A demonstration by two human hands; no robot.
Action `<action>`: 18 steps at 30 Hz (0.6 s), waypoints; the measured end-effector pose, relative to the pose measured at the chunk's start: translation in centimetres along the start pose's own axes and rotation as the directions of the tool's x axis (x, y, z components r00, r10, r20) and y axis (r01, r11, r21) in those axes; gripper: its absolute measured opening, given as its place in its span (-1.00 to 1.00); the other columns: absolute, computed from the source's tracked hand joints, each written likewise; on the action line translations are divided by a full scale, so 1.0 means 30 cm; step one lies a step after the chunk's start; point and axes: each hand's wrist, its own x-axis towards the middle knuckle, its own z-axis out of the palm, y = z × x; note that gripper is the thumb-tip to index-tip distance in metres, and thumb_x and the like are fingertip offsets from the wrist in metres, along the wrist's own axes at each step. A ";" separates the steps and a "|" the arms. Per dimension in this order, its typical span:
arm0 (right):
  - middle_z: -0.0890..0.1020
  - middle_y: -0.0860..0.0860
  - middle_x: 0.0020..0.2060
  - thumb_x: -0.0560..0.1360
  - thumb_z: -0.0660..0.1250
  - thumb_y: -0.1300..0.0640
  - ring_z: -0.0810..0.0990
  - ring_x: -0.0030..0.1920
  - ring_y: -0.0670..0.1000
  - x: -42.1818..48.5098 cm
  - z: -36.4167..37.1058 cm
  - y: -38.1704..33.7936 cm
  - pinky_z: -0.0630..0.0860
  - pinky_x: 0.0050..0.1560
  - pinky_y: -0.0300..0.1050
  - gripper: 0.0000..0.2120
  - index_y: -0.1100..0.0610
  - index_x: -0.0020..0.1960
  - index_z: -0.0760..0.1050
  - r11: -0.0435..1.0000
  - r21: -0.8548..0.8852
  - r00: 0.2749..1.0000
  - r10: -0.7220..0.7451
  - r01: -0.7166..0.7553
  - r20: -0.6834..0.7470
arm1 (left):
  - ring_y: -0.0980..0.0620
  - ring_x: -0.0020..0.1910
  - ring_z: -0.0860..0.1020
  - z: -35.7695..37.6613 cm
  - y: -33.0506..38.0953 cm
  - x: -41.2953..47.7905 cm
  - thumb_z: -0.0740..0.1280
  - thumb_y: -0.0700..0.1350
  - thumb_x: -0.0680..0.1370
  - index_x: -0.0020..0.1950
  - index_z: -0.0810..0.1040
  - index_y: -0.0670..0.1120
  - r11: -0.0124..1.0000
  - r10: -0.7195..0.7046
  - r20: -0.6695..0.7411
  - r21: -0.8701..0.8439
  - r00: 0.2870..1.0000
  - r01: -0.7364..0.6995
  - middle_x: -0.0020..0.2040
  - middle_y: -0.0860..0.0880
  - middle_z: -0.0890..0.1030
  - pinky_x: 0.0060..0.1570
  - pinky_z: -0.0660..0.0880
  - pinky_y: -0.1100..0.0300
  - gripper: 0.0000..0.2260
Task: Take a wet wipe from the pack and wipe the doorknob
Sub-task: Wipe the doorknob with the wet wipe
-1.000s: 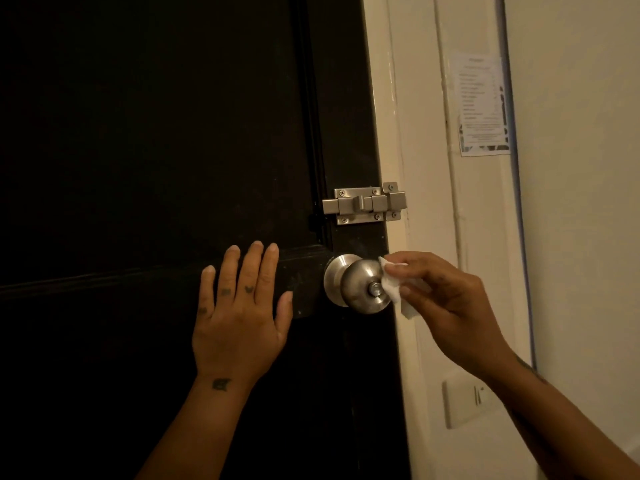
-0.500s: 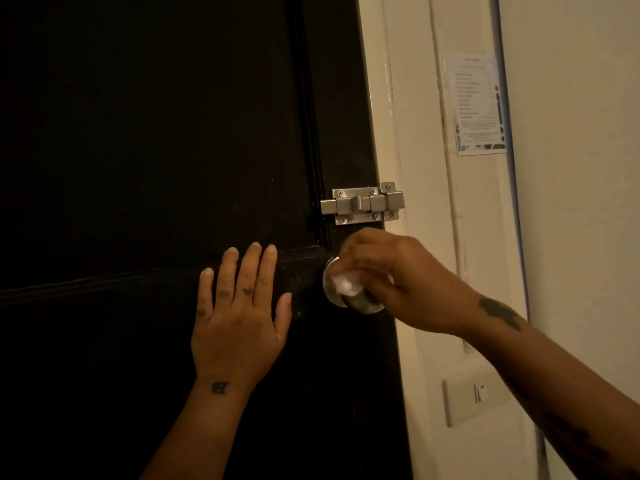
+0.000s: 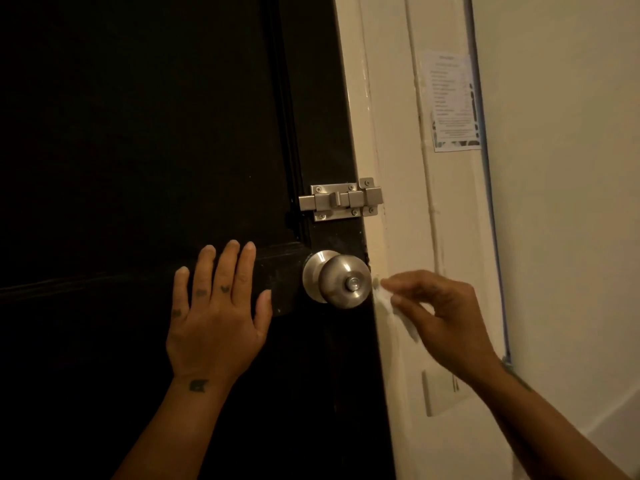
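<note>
A round brushed-steel doorknob sticks out of the dark door near its right edge. My left hand lies flat on the door just left of the knob, fingers spread and pointing up, holding nothing. My right hand hovers just right of the knob, off it, with its fingers pinched on a crumpled white wet wipe. Most of the wipe blends into the pale frame behind it. The wipe pack is not in view.
A steel slide bolt sits on the door above the knob. The cream door frame runs down the right side. A printed paper notice hangs on the wall, and a light switch plate sits low behind my right wrist.
My right hand, which covered the knob with the wipe half a second ago, has pulled off to the right and the knob is bare. My left hand has stayed flat on the door.
</note>
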 end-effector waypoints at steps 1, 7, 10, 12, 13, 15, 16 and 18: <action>0.63 -0.34 -0.18 0.36 0.30 0.05 0.60 -0.11 -0.20 0.018 -0.011 -0.007 0.53 -0.11 -0.36 -0.88 -0.11 -0.14 0.56 1.000 0.003 0.999 0.019 -0.019 -0.046 | -0.16 0.33 0.26 0.000 0.001 0.001 0.03 0.08 0.53 0.42 0.26 -0.14 1.000 -0.001 0.000 0.000 1.000 0.001 0.33 -0.19 0.47 0.29 0.13 -0.10 -0.48; 0.63 -0.05 -0.11 0.47 0.26 0.35 0.59 -0.08 -0.12 0.145 0.056 -0.086 0.56 -0.09 -0.25 -0.73 -0.01 -0.08 0.55 0.956 0.238 0.985 0.173 -0.169 0.003 | -0.17 0.34 0.29 -0.004 -0.002 -0.005 0.02 0.08 0.53 0.43 0.25 -0.13 1.000 -0.009 -0.004 -0.014 1.000 0.009 0.34 -0.19 0.46 0.30 0.13 -0.10 -0.49; 0.62 -0.01 -0.06 0.52 0.20 0.29 0.59 -0.05 -0.13 0.140 0.086 -0.092 0.52 -0.11 -0.32 -0.79 0.04 -0.02 0.55 0.882 0.346 0.945 0.274 -0.320 0.177 | -0.17 0.34 0.29 -0.006 -0.001 -0.002 0.03 0.08 0.53 0.42 0.26 -0.13 1.000 -0.011 -0.006 -0.021 1.000 0.011 0.34 -0.19 0.46 0.30 0.13 -0.10 -0.48; 0.63 0.02 -0.04 0.51 0.21 0.25 0.60 -0.01 -0.09 0.111 0.087 -0.083 0.53 -0.05 -0.27 -0.81 0.05 -0.01 0.55 0.820 0.434 0.928 0.339 -0.373 0.156 | -0.16 0.34 0.28 -0.004 0.000 -0.002 0.04 0.08 0.52 0.42 0.27 -0.14 1.000 -0.013 -0.015 -0.018 1.000 0.012 0.34 -0.19 0.46 0.30 0.13 -0.10 -0.48; 0.65 0.03 -0.05 0.49 0.23 0.23 0.61 0.00 -0.03 0.092 0.085 -0.081 0.54 -0.02 -0.20 -0.83 0.06 -0.02 0.56 0.774 0.491 0.914 0.379 -0.399 0.146 | -0.16 0.34 0.28 -0.002 0.001 -0.002 0.04 0.07 0.52 0.42 0.27 -0.14 1.000 -0.013 -0.022 -0.015 1.000 0.012 0.33 -0.19 0.46 0.30 0.14 -0.10 -0.48; 0.67 0.03 -0.09 0.43 0.27 0.17 0.63 -0.03 0.03 0.046 0.083 -0.075 0.57 -0.02 -0.12 -0.86 0.08 -0.04 0.56 0.696 0.570 0.883 0.454 -0.438 0.125 | -0.16 0.33 0.29 0.000 0.002 -0.003 0.05 0.07 0.52 0.42 0.28 -0.14 1.000 -0.013 -0.032 -0.007 0.999 0.012 0.33 -0.19 0.47 0.29 0.15 -0.10 -0.49; 0.68 0.05 -0.10 0.41 0.29 0.19 0.64 -0.05 0.05 0.022 0.084 -0.077 0.57 -0.04 -0.09 -0.86 0.11 -0.05 0.55 0.685 0.573 0.869 0.484 -0.450 0.103 | -0.16 0.33 0.28 0.001 0.002 -0.003 0.05 0.07 0.52 0.42 0.28 -0.14 1.000 -0.012 -0.034 -0.002 0.999 0.012 0.33 -0.19 0.47 0.29 0.15 -0.10 -0.49; 0.67 0.08 -0.12 0.43 0.31 0.29 0.64 -0.11 0.04 -0.029 0.087 -0.087 0.56 -0.11 -0.09 -0.90 0.15 -0.09 0.54 0.707 0.538 0.854 0.518 -0.460 0.048 | -0.16 0.33 0.28 0.002 0.003 -0.003 0.05 0.07 0.52 0.42 0.27 -0.14 1.000 -0.012 -0.035 0.004 0.999 0.012 0.33 -0.19 0.47 0.29 0.14 -0.09 -0.49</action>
